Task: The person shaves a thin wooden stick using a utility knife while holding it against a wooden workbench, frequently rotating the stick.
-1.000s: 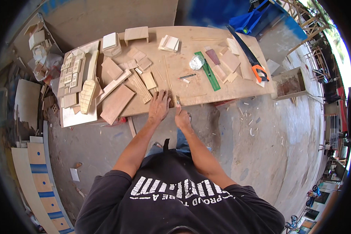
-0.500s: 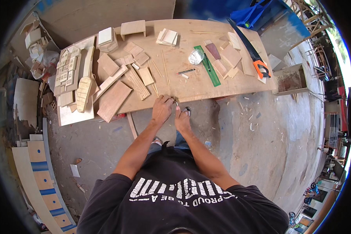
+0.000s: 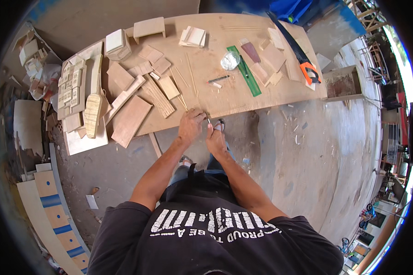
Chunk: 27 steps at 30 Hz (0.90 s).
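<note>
At the near edge of the wooden table (image 3: pixel 211 55), my left hand (image 3: pixel 191 123) rests with its fingers curled down on the tabletop. What lies under those fingers, if anything, is too small to make out. Just right of it, my right hand (image 3: pixel 216 137) is closed around a small slim tool with a shiny metal tip (image 3: pixel 208 118), its kind unclear. The tip points at the table edge beside my left fingertips. Thin wooden sticks (image 3: pixel 192 75) lie beyond my hands. Farther right are a dark pen-like stick (image 3: pixel 219 79) and a green ruler (image 3: pixel 248 75).
Wood boards (image 3: pixel 132 120) and a layered wooden model with small windows (image 3: pixel 72 85) cover the table's left. A shiny roundish thing (image 3: pixel 230 60) sits by the ruler. A handsaw with an orange handle (image 3: pixel 310 72) lies at the right, beside wood pieces (image 3: pixel 274 57).
The view has shifted and turned slightly, so the table appears a little higher and tilted. Both hands keep nearly the same place and grip at the table edge.
</note>
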Available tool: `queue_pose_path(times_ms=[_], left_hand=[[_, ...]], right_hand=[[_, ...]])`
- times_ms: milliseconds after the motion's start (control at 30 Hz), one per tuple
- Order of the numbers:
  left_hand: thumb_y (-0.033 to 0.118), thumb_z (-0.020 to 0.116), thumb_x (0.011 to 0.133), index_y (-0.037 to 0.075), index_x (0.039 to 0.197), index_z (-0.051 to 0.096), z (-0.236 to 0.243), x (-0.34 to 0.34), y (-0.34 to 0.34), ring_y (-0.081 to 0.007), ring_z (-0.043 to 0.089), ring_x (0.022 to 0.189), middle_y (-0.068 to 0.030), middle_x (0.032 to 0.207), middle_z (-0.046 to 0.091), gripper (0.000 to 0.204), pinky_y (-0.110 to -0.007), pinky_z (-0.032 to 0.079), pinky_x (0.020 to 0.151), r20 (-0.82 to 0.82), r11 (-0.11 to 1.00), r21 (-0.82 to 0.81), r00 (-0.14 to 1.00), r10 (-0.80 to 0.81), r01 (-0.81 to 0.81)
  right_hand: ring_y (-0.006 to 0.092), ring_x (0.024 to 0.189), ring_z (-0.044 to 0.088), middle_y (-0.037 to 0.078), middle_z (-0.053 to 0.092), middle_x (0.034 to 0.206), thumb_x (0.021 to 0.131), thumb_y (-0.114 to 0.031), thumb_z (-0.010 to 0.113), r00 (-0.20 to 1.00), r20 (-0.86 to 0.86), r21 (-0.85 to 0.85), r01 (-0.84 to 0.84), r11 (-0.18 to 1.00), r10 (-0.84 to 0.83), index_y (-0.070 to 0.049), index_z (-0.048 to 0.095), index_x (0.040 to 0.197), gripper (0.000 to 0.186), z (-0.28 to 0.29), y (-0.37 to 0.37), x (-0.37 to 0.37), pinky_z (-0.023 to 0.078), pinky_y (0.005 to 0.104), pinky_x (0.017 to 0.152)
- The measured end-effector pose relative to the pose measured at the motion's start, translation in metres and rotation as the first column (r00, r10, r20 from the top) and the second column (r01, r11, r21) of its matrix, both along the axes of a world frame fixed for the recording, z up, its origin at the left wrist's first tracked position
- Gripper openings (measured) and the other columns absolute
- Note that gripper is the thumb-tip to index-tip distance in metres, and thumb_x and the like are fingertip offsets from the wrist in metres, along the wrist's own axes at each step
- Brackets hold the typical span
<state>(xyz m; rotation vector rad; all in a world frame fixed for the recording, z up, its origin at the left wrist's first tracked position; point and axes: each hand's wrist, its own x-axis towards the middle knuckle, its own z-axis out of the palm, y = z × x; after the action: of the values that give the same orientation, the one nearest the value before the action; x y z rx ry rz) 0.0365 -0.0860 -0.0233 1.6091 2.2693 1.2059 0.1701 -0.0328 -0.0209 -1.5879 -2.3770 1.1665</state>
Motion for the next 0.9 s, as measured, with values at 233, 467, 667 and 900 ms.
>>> queue_pose_path(times_ms=[233,467,667,900], left_hand=[[0.006,0.066,0.082,0.001,0.086,0.071,-0.003,-0.001,0.004,-0.0322,0.063,0.086,-0.0112,0.09,0.068,0.008,-0.041,0.05,0.079,0.015,0.996,0.089,0.999,0.028,-0.029],[0.014,0.063,0.085,0.005,0.088,0.067,0.005,0.015,-0.001,-0.0279,0.062,0.092,-0.0096,0.093,0.062,0.01,-0.04,0.051,0.077,-0.264,0.98,-0.02,0.946,0.187,-0.199],[0.015,0.055,0.085,0.003,0.1,0.06,0.005,0.006,-0.004,-0.025,0.062,0.095,-0.0115,0.095,0.057,0.019,-0.038,0.053,0.077,-0.533,0.945,-0.304,0.844,-0.065,-0.119],[0.01,0.056,0.086,-0.001,0.108,0.058,0.004,0.011,0.001,-0.0318,0.063,0.1,-0.0171,0.102,0.059,0.025,-0.04,0.054,0.087,-0.256,0.952,-0.301,0.966,-0.021,-0.059]], right_hand=[[0.0575,0.097,0.061,0.042,0.062,0.094,0.104,-0.048,0.036,0.996,0.064,0.003,-0.067,0.998,0.066,0.013,0.067,0.094,0.069,0.006,0.009,-0.004,0.045,0.0575,0.094],[0.0564,0.103,0.06,0.04,0.063,0.101,0.103,-0.053,0.032,0.995,0.065,-0.024,-0.078,0.997,0.079,0.01,0.07,0.097,0.075,0.01,0.012,-0.003,0.045,0.0586,0.095],[0.0548,0.105,0.06,0.041,0.062,0.102,0.104,-0.053,0.03,0.993,0.042,-0.071,-0.108,0.992,0.111,0.011,0.07,0.093,0.076,0.016,0.015,-0.002,0.045,0.0573,0.097],[0.056,0.108,0.057,0.041,0.062,0.104,0.104,-0.054,0.029,0.993,-0.039,-0.119,-0.115,0.986,0.111,0.013,0.069,0.099,0.079,0.009,0.02,0.006,0.04,0.0541,0.102]])
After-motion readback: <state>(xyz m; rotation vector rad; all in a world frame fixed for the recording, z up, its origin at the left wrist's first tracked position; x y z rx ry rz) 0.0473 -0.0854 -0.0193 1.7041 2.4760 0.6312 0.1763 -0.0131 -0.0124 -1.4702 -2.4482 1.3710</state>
